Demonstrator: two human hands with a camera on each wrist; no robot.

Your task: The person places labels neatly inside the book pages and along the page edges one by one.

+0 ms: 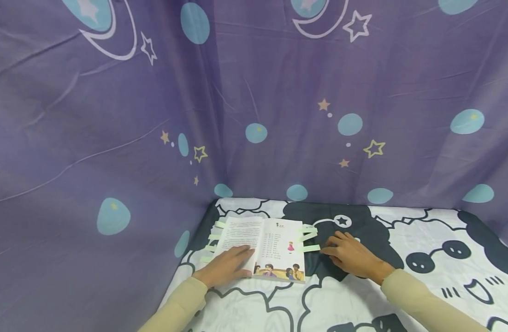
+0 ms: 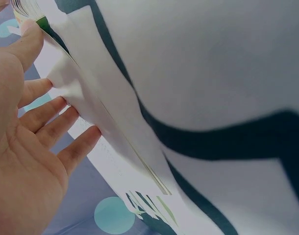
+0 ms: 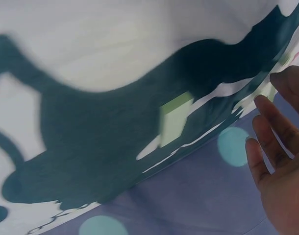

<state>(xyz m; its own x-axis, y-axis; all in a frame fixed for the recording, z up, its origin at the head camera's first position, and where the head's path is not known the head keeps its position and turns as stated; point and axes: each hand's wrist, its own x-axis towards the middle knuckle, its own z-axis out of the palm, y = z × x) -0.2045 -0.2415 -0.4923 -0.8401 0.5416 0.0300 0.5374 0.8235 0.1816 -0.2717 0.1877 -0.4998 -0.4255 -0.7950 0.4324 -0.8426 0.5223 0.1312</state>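
Note:
An open book point(image 1: 279, 249) lies on the patterned cloth, text on its left page, a list and coloured drawings on its right. My left hand point(image 1: 229, 265) rests on the lower left page with fingers extended; in the left wrist view the thumb point(image 2: 29, 34) lies at the book's edge. Pale green sticky tabs point(image 1: 214, 237) stick out from the left side, and several more from the right. My right hand point(image 1: 351, 253) is beside the book, fingertips right at the end of the lowest right tab point(image 1: 311, 248). In the right wrist view its thumb and fingers stand apart.
A pale green sticky-note pad point(image 3: 174, 120) lies on the dark part of the cloth point(image 1: 295, 299), mostly hidden behind the right hand in the head view. Purple curtains point(image 1: 279, 92) with moons and stars hang behind and along the left.

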